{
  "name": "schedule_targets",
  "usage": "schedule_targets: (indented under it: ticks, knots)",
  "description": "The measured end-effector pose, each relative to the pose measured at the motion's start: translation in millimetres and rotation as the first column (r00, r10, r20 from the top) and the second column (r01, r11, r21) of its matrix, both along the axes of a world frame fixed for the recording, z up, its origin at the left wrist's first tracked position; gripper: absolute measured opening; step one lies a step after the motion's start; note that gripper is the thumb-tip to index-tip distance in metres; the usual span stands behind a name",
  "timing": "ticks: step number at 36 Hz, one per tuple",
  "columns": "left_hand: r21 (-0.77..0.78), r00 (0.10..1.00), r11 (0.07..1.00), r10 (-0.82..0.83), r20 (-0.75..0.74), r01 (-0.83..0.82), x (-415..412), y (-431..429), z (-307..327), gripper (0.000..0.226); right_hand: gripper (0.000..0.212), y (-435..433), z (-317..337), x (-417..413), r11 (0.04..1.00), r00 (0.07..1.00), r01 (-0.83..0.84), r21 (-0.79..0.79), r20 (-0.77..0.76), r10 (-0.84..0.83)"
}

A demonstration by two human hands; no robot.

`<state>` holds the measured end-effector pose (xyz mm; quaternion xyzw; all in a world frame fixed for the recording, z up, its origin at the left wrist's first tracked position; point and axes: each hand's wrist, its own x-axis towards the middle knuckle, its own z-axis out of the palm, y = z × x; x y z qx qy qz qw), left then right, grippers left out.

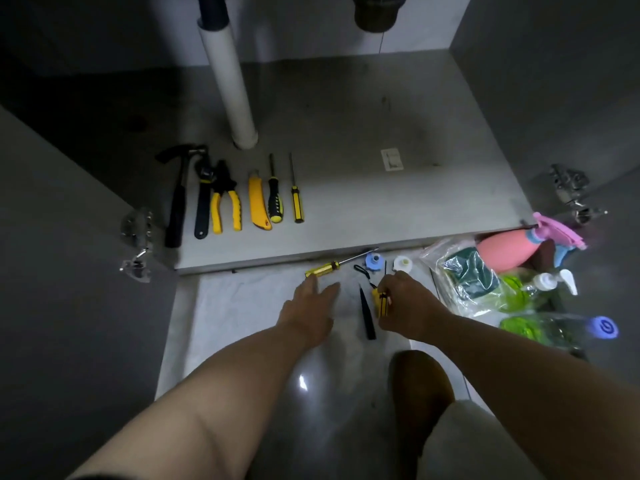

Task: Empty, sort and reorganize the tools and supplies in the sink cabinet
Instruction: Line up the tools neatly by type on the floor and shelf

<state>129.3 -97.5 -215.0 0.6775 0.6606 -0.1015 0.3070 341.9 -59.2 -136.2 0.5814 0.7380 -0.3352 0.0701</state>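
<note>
Cabinet floor (346,202) — six tools (258,202) already in a row.
Left hand (310,306) spread near screwdriver (323,269); right hand (408,303) pinches yellow tool (379,301) — bottles (554,327), bag (460,271) not yet sorted.

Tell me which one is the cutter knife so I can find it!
Find the white pipe standing on the cabinet floor; a row of tools lies in front of it. The cutter knife is fourth from the left, between the yellow-handled pliers and a black-and-yellow screwdriver. It alone is flat, all yellow, with no metal shaft.
</note>
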Motion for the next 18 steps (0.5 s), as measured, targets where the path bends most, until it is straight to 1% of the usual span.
schedule_targets:
  ticks: [2, 3, 5, 7, 9, 12, 15, 18]
  knots:
    - [0.011, 1.0, 1.0, 0.006, 0.013, -0.006, 5.5, 9.3, -5.5, 0.082, 0.054, 3.4, -6.1, -0.3, 1.0, 1.0, -0.009, 0.002, -0.003, 0.009]
    - [0.018, 1.0, 1.0, -0.005, -0.004, 0.005, 7.5, 14.7, -6.4, 0.082, 0.057, 4.4, -9.0, -0.7, 1.0, 1.0, -0.012, 0.0, -0.01, 0.012]
    - [0.052, 0.998, 0.998, -0.035, -0.06, 0.038, 9.6, 25.0, -5.6, 0.079, 0.061, 5.4, -14.4, -2.1, 1.0, 0.999, -0.012, -0.007, -0.037, 0.012]
    - [0.104, 0.988, 0.991, -0.064, -0.143, 0.079, 9.3, 32.3, -3.4, 0.076, 0.059, 5.3, -19.1, -3.8, 1.0, 0.999, -0.021, -0.011, -0.045, 0.021]
    - [0.147, 0.972, 0.982, -0.087, -0.22, 0.121, 7.6, 36.5, -2.2, 0.069, 0.056, 3.6, -22.6, -5.5, 1.0, 0.999, -0.025, -0.017, -0.025, 0.025]
    - [0.183, 0.95, 0.968, -0.11, -0.291, 0.169, 3.0, 39.7, -1.5, 0.052, 0.059, -0.3, -27.2, -6.2, 0.999, 0.999, -0.032, -0.037, -0.007, 0.032]
    - [0.174, 0.956, 0.968, -0.129, -0.265, 0.179, -2.6, 36.1, -1.8, 0.053, 0.057, -4.3, -29.0, -8.3, 0.998, 0.999, -0.033, -0.053, -0.02, 0.032]
    - [0.15, 0.979, 0.983, -0.076, -0.188, 0.105, -5.8, 25.1, -1.3, 0.049, 0.054, -4.5, -29.0, -13.6, 0.994, 0.997, -0.075, -0.076, -0.04, 0.072]
